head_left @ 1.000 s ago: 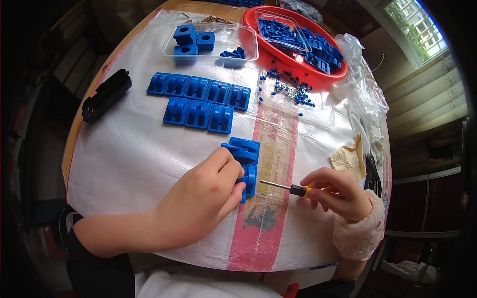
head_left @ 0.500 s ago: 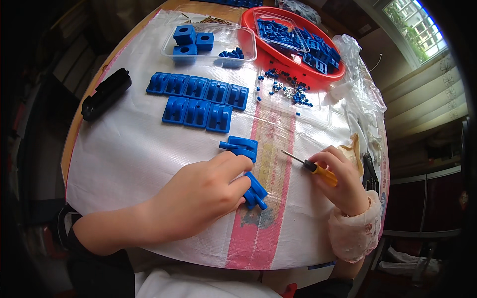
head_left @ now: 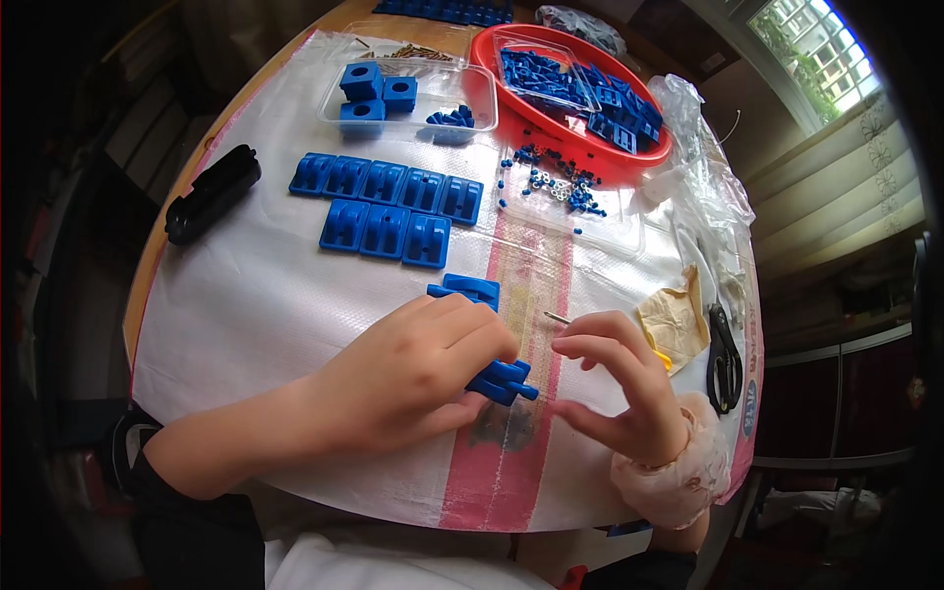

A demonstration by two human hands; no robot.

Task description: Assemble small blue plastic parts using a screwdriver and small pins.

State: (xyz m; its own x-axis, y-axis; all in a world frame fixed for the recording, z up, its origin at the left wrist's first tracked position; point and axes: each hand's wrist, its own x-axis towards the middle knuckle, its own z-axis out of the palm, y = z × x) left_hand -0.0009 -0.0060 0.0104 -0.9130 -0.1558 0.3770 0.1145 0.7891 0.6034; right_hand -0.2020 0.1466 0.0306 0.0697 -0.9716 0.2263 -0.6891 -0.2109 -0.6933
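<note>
The right hand [head_left: 629, 393] has just come in close to the left hand [head_left: 418, 354], thumb and forefinger now parted, so fingers rather than tool seem in play. The left grips a blue plastic bracket [head_left: 500, 382], its peg [head_left: 528, 391] turned rightward over the pink stripe [head_left: 487, 487]. I can't tell whether the half-hidden screwdriver [head_left: 662, 361] is tucked in the right or lying loose. A white woven sheet [head_left: 256, 315] covers the wooden table [head_left: 143, 295]; beyond sit two rows of matching brackets [head_left: 383, 228], a red basin [head_left: 482, 45] and, far right, a window [head_left: 821, 49].
</note>
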